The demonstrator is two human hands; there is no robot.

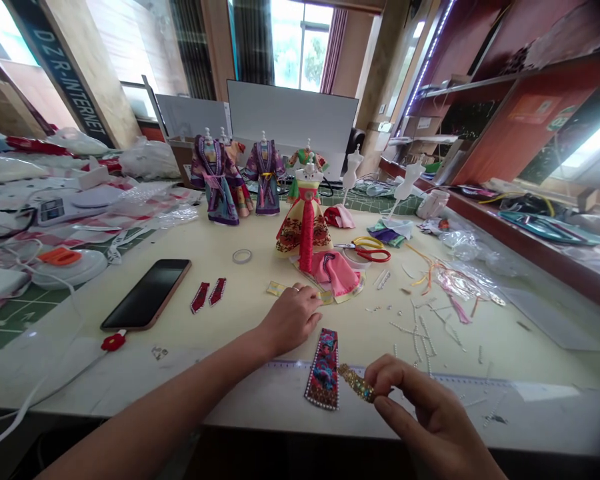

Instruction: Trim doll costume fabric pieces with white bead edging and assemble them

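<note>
My right hand (pixel 420 403) pinches a gold trim piece (pixel 356 383) set with pale blue-green stones, between thumb and forefinger, just above the table. Beside its free end lies a red and blue embroidered panel (pixel 325 370) edged with small pearl-like beads. My left hand (pixel 293 319), a ring on one finger, rests on the table with its fingers curled down. Its fingertips are at a yellow patterned strip (pixel 276 288) by the pink cloth piece (pixel 333 273); what they hold, if anything, is hidden. Behind stands a dress form in a red and gold skirt (pixel 305 227).
Two small red beaded pieces (pixel 209 296) and a phone (pixel 147 295) lie at left. Red-handled scissors (pixel 373 253), a tape roll (pixel 242 256) and loose bead strands (pixel 425 337) are about the table. Dressed miniature forms (pixel 265 177) and bare white forms (pixel 353 170) stand behind.
</note>
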